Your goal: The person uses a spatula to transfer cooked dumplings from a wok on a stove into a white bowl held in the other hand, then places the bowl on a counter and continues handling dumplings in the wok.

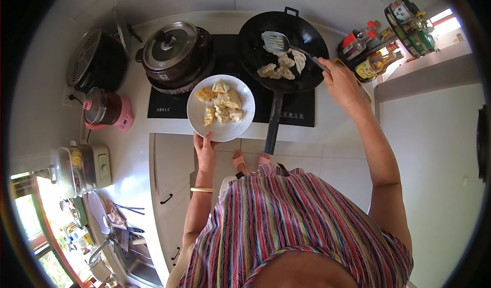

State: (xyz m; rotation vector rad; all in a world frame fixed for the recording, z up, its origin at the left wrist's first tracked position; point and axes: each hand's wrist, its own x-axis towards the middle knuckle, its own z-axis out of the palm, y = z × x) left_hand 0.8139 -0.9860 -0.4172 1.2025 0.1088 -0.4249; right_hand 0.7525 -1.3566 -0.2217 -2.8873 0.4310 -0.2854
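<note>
My left hand [205,150] grips the near rim of a white plate [195,123], thumb on top. Several browned dumplings [229,100] lie on that plate, which I hold over the front edge of the cooktop [168,109]. In my right hand [341,82] is the handle of a slotted metal turner [277,40]. Its blade rests over dumplings at the far side of a black wok [255,31]. More pale dumplings [284,67] sit together in the wok, nearer to me. The wok's long handle [273,123] points toward my body.
A lidded dark pot [174,54] stands on the left burner. Left of it are a black appliance [101,61], a pink electric kettle [105,107] and a food steamer [82,169]. Seasoning bottles [370,63] crowd the right corner. A sink [142,267] lies at lower left.
</note>
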